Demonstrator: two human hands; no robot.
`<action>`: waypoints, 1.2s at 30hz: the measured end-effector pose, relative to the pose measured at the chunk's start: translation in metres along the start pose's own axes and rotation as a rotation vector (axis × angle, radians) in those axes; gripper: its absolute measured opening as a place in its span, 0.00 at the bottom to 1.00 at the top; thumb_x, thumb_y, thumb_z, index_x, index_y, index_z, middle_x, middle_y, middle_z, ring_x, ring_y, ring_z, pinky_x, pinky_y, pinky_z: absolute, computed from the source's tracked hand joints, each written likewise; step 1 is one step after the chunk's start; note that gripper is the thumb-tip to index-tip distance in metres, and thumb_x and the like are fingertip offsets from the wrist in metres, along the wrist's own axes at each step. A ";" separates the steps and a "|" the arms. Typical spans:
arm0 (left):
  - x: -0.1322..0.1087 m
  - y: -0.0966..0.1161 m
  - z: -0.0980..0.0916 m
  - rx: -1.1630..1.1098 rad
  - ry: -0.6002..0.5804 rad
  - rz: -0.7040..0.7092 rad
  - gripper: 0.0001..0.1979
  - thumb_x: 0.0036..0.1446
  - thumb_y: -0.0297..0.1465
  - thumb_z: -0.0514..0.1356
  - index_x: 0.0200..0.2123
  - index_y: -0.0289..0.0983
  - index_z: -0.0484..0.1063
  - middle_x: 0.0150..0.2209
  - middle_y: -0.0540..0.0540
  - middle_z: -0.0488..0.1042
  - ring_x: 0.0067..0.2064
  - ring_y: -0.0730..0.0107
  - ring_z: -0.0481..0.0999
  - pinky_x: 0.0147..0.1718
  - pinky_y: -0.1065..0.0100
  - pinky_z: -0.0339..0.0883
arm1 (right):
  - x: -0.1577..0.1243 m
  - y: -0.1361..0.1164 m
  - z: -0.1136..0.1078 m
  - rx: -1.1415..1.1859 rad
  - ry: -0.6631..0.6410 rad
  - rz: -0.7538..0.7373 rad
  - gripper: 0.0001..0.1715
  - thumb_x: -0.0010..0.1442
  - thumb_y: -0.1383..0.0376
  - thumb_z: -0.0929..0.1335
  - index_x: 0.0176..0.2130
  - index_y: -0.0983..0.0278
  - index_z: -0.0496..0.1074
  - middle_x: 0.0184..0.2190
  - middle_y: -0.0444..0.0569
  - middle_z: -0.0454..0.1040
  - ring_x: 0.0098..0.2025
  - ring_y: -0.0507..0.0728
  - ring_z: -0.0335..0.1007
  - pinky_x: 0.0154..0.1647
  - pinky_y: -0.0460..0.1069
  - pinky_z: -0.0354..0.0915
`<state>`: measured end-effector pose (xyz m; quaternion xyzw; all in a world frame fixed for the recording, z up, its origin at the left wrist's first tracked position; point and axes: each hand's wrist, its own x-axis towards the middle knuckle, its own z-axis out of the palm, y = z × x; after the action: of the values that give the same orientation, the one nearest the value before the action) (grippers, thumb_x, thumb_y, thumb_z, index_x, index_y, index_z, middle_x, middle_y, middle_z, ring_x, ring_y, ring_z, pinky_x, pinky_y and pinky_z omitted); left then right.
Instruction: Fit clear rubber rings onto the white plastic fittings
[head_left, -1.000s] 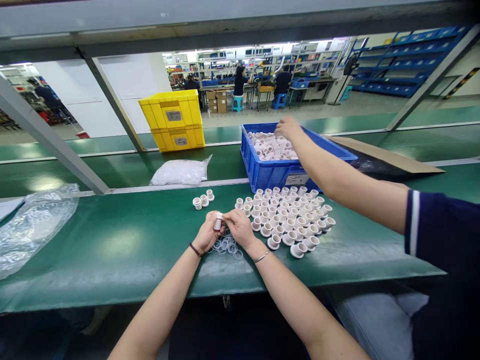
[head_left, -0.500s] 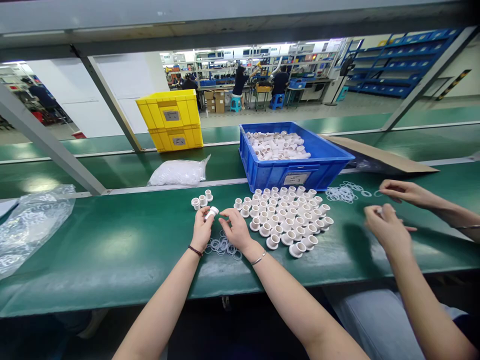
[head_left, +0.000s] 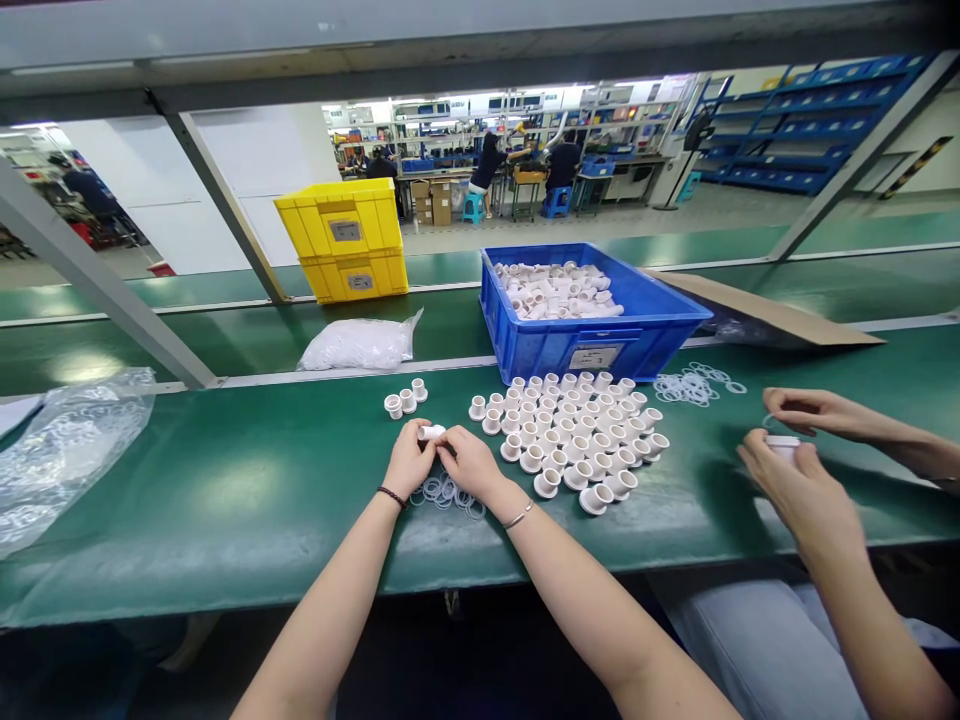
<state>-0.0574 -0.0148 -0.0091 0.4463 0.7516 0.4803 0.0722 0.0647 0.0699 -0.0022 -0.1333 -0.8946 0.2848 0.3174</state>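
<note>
“Green covering on the workbench (head_left: 247,500), across the whole width of the view. And on top, from biggest down?”

“Right of centre, towards the back, a blue crate (head_left: 525,340), labelled at the front and part filled with white fittings. Farther left, two stacked yellow crates (head_left: 349,235). At the left edge, a crumpled clear plastic bag (head_left: 67,460); nearer the middle, a packed white bag (head_left: 360,343), lying flat.”

“And the hands?”

“At centre, the left hand (head_left: 410,460): closed around one white flanged fitting (head_left: 431,433). Beside it, the right hand (head_left: 470,462): fingers bent in against the fitting's right end. Gripping or merely touching, impossible to tell.”

“Off to the right?”

“A co-worker's nearer hand (head_left: 802,490), wrapped around another white fitting (head_left: 784,447); the farther hand (head_left: 817,412) with a pale ring (head_left: 768,421) at the fingertips.”

“Then the smaller pieces?”

“In front of the blue crate, a crowd of standing fittings (head_left: 577,448), flanges down. Just beyond the left hand, three more fittings (head_left: 406,400), close together.”

“Smallest of all?”

“Thin pale rings (head_left: 445,490), loosely heaped just below both hands; a second heap of rings (head_left: 688,385) beside the crate's right front corner.”
</note>
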 end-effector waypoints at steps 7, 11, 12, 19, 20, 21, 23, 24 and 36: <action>-0.001 0.004 -0.001 -0.084 0.049 -0.017 0.21 0.51 0.26 0.58 0.48 0.37 0.60 0.43 0.44 0.71 0.39 0.67 0.73 0.39 0.66 0.67 | 0.000 -0.002 -0.002 -0.021 0.022 0.018 0.06 0.59 0.71 0.63 0.38 0.62 0.68 0.36 0.47 0.69 0.40 0.54 0.66 0.42 0.48 0.63; 0.000 0.006 -0.002 -0.127 0.061 -0.003 0.16 0.50 0.26 0.58 0.44 0.38 0.64 0.40 0.45 0.72 0.35 0.70 0.72 0.35 0.68 0.66 | 0.001 -0.002 -0.003 -0.006 0.045 0.028 0.07 0.60 0.70 0.63 0.39 0.62 0.68 0.38 0.48 0.70 0.41 0.55 0.66 0.42 0.48 0.63; 0.000 0.005 -0.001 -0.137 0.046 -0.006 0.15 0.50 0.26 0.58 0.43 0.38 0.64 0.40 0.46 0.72 0.34 0.70 0.72 0.34 0.68 0.66 | 0.001 -0.002 -0.003 -0.001 0.039 0.025 0.07 0.60 0.70 0.63 0.39 0.62 0.68 0.38 0.48 0.70 0.41 0.55 0.66 0.42 0.48 0.63; 0.001 -0.002 0.003 -0.330 -0.116 -0.032 0.17 0.51 0.21 0.52 0.46 0.38 0.64 0.43 0.43 0.73 0.45 0.67 0.73 0.48 0.60 0.65 | -0.001 -0.003 0.001 0.073 -0.017 0.021 0.07 0.61 0.69 0.63 0.39 0.61 0.69 0.36 0.47 0.73 0.37 0.54 0.69 0.39 0.49 0.65; 0.001 -0.002 0.003 -0.358 -0.148 -0.018 0.18 0.52 0.20 0.51 0.47 0.38 0.64 0.45 0.42 0.73 0.47 0.67 0.72 0.50 0.59 0.64 | -0.001 -0.002 0.001 0.093 -0.007 0.021 0.07 0.61 0.68 0.63 0.39 0.61 0.69 0.36 0.47 0.74 0.37 0.55 0.70 0.39 0.49 0.66; 0.000 -0.002 0.004 -0.377 -0.176 -0.002 0.19 0.52 0.20 0.51 0.48 0.38 0.63 0.46 0.42 0.72 0.49 0.67 0.72 0.52 0.59 0.63 | -0.001 -0.002 0.001 0.110 0.011 0.021 0.07 0.61 0.68 0.63 0.40 0.61 0.69 0.37 0.46 0.74 0.37 0.55 0.70 0.40 0.50 0.66; -0.001 -0.001 0.006 -0.395 -0.199 0.020 0.20 0.52 0.20 0.51 0.49 0.38 0.63 0.48 0.42 0.71 0.50 0.67 0.71 0.54 0.58 0.61 | 0.000 -0.001 0.001 0.135 0.053 0.022 0.07 0.61 0.65 0.64 0.41 0.60 0.70 0.38 0.46 0.74 0.39 0.55 0.70 0.42 0.51 0.67; -0.001 -0.001 0.006 -0.395 -0.195 0.023 0.20 0.52 0.20 0.51 0.49 0.38 0.63 0.49 0.42 0.70 0.51 0.67 0.70 0.54 0.58 0.61 | 0.000 0.000 0.001 0.141 0.070 0.023 0.08 0.61 0.64 0.64 0.42 0.62 0.69 0.39 0.46 0.73 0.40 0.56 0.70 0.43 0.53 0.67; -0.002 0.004 0.006 -0.283 -0.153 0.005 0.14 0.51 0.24 0.55 0.42 0.37 0.69 0.43 0.43 0.72 0.43 0.66 0.73 0.44 0.62 0.68 | 0.004 0.013 0.009 0.057 0.093 0.173 0.14 0.60 0.65 0.63 0.46 0.67 0.67 0.54 0.61 0.65 0.61 0.62 0.55 0.59 0.60 0.55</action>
<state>-0.0507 -0.0117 -0.0101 0.4690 0.6674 0.5463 0.1903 0.0572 0.0778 -0.0134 -0.2141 -0.8557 0.3300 0.3363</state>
